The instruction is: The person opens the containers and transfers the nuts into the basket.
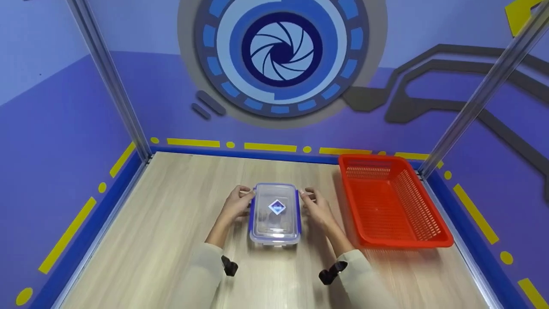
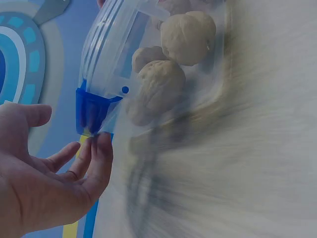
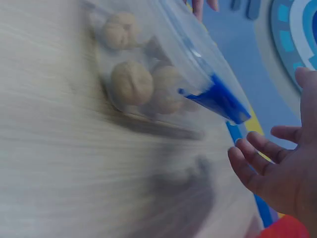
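Note:
A clear plastic food container with a blue-edged lid and blue side latches sits on the table, with a diamond-shaped label on top. Through its wall show several round, wrinkled tan things that look like walnuts. At the container's left side, my left hand has its fingertips at the lower edge of a blue latch, the thumb held apart. My right hand is beside the right latch; in the right wrist view its loosely spread fingers are apart from it.
A red plastic basket with perforated sides stands to the right on the wooden table. Blue and purple printed panels wall the table at the back and both sides, with metal posts in the corners.

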`<state>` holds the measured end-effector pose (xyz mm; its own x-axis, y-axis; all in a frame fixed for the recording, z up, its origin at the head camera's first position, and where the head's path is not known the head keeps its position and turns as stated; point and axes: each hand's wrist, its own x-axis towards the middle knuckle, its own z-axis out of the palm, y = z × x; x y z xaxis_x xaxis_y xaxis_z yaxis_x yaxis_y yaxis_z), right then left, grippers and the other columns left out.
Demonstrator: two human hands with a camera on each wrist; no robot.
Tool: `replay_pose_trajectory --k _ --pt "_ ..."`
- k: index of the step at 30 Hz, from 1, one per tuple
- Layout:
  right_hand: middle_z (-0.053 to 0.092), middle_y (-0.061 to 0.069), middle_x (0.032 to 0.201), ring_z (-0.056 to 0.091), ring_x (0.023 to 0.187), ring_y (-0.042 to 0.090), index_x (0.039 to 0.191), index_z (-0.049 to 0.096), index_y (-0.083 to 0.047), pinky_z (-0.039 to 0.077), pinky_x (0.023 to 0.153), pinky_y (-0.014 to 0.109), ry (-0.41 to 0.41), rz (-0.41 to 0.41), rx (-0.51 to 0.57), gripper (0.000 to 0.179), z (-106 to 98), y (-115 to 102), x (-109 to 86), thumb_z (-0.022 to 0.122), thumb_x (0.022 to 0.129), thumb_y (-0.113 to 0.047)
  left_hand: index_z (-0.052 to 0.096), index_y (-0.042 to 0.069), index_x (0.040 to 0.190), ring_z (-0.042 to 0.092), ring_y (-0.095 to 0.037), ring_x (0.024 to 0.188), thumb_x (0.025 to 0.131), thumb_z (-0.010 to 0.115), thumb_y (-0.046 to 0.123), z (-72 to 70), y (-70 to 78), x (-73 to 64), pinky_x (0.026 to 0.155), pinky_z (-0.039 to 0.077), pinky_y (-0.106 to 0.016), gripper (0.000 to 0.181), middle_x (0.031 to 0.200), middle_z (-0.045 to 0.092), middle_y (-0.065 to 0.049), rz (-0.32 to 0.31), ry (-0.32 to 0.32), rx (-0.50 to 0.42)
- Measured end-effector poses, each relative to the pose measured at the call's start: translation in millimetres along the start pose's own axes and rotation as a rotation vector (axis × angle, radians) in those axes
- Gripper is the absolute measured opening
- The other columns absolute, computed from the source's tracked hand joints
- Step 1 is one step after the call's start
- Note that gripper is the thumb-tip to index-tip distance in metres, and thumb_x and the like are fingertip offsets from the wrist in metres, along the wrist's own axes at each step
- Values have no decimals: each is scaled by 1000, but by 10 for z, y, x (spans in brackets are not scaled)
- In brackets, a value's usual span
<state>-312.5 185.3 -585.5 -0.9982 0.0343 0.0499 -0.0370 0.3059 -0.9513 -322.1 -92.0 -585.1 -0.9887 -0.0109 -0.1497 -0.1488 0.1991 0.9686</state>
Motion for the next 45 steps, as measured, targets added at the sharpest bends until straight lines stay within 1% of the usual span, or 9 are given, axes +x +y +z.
replay_pose_trajectory --k 6,11,15,19,23,25,29,38,45 --pt "62 18 108 64 78 27 138 51 2 56 64 38 -87 151 132 40 115 43 47 53 112 -28 53 7 142 71 -29 93 106 64 34 25 -53 45 73 59 -39 46 123 61 -14 -74 -66 -64" --pt "58 11 89 60 68 21 130 52 1 54 57 36 -119 236 94 40 188 75 96 52 111 -35 59 4 128 63 -17 78 106 63 32 31 -157 104 66 51 -30 36 100 63 -6 -113 -90 -117" --pt "49 4 79 51 67 16 117 55 1 49 57 32 -105 247 69 39 215 121 149 54 110 -37 61 3 116 55 -10 66 106 63 31 47 -250 134 57 44 -26 30 83 61 -1 -146 -135 -217" --pt "43 0 74 45 65 14 107 54 -2 42 56 28 -145 297 130 32 230 153 196 55 110 -33 60 1 115 61 -10 67 107 61 31 48 -291 163 55 49 -24 31 84 65 -2 -159 -194 -279" --pt "43 1 74 46 66 15 111 51 -3 40 58 28 -223 381 299 28 217 157 201 55 110 -31 61 -4 117 67 -14 71 108 59 31 36 -300 183 57 55 -26 36 85 70 -5 -160 -233 -313" --pt "48 5 81 53 73 19 120 50 -2 45 63 30 -245 398 342 33 197 160 183 54 110 -33 64 -7 118 70 -16 73 108 57 30 45 -298 200 60 58 -28 39 85 72 -7 -149 -245 -316" --pt "61 13 102 64 91 26 134 48 0 57 76 36 -254 403 333 43 211 171 152 51 112 -36 66 -10 119 72 -18 77 108 57 27 42 -316 195 65 60 -30 40 88 74 -10 -133 -239 -316" --pt "67 18 110 68 97 27 136 52 3 60 85 41 -245 376 288 46 247 215 156 48 112 -36 57 -5 127 73 -19 83 108 60 31 43 -439 236 66 62 -30 41 98 74 -11 -152 -260 -363" --pt "70 16 99 69 85 23 131 55 6 59 75 36 -231 349 333 43 259 238 168 46 113 -32 59 1 117 72 -19 83 108 62 32 62 -507 258 65 61 -30 33 99 73 -11 -99 -253 -414"
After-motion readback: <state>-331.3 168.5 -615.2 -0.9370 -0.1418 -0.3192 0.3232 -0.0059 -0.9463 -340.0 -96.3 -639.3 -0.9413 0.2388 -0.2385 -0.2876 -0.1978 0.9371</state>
